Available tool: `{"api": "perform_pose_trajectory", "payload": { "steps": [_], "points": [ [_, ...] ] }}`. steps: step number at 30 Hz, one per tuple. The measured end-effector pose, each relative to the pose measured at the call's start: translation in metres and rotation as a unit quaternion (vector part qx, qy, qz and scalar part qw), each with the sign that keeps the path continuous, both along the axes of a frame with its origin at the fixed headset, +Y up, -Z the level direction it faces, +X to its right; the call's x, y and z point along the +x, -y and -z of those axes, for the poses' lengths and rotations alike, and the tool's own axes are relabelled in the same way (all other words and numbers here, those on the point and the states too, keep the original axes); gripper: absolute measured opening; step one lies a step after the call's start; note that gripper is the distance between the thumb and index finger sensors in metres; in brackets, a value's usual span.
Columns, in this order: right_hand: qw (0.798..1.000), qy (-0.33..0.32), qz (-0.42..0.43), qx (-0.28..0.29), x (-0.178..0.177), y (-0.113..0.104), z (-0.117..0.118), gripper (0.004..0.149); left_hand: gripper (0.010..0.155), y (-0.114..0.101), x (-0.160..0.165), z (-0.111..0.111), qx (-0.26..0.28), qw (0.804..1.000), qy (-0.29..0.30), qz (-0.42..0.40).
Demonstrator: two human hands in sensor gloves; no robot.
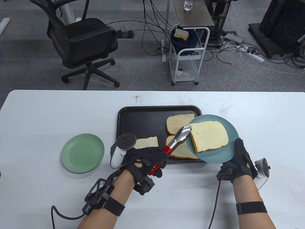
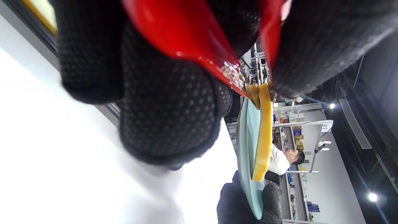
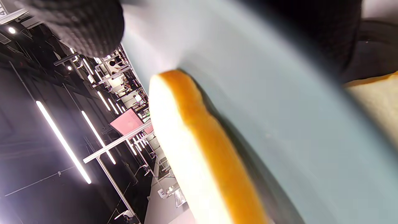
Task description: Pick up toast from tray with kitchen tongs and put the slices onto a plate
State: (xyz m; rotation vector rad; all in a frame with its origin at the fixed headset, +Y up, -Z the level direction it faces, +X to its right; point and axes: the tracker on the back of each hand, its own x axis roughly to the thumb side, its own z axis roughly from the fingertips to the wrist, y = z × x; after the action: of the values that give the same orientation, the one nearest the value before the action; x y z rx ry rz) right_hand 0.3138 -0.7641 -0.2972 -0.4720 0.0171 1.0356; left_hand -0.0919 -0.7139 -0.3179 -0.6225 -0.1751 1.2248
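My left hand (image 1: 158, 164) grips the red handles of the metal kitchen tongs (image 1: 177, 140). The tong tips reach the left edge of a toast slice (image 1: 208, 136) lying on the blue plate (image 1: 214, 156). My right hand (image 1: 238, 155) holds that plate by its near rim, tilted, above the right end of the black tray (image 1: 143, 119). On the tray lie three slices: a far slice (image 1: 180, 122), a near slice (image 1: 183, 152) partly under the plate, and a left slice (image 1: 146, 142) partly behind my left tracker. The left wrist view shows the tongs (image 2: 186, 40), plate (image 2: 247, 149) and toast (image 2: 264, 133) edge-on.
An empty green plate (image 1: 82, 152) sits on the white table (image 1: 47, 114) left of the tray. Beyond the far table edge stand an office chair (image 1: 81, 45) and a small white cart (image 1: 188, 54).
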Motion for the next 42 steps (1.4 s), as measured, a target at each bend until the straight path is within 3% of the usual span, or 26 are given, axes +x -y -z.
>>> {"api": "perform_pose_trajectory", "payload": {
  "steps": [6,12,16,22,28,42],
  "points": [
    [1.0,0.008,0.0,-0.01,0.003,0.001,-0.001,0.051,0.082,-0.011,-0.005,0.002,0.016,1.0,0.005,0.013],
    [1.0,0.017,0.019,-0.006,0.006,-0.002,-0.003,0.051,0.084,-0.037,-0.037,0.011,0.034,0.998,-0.017,0.042],
    [0.999,0.025,0.03,-0.005,0.01,-0.003,-0.004,0.051,0.083,-0.039,-0.065,0.02,0.02,0.997,-0.048,0.062],
    [0.999,0.031,0.036,-0.005,0.012,-0.003,-0.004,0.051,0.083,-0.005,-0.091,0.036,-0.023,0.991,-0.092,0.096],
    [0.999,0.03,0.038,-0.007,0.013,-0.002,-0.004,0.052,0.082,0.034,-0.081,0.051,-0.06,0.985,-0.105,0.125],
    [0.998,0.03,0.046,-0.002,0.015,-0.001,-0.002,0.052,0.081,0.06,-0.04,0.096,-0.081,0.975,-0.102,0.178]
  ]
}}
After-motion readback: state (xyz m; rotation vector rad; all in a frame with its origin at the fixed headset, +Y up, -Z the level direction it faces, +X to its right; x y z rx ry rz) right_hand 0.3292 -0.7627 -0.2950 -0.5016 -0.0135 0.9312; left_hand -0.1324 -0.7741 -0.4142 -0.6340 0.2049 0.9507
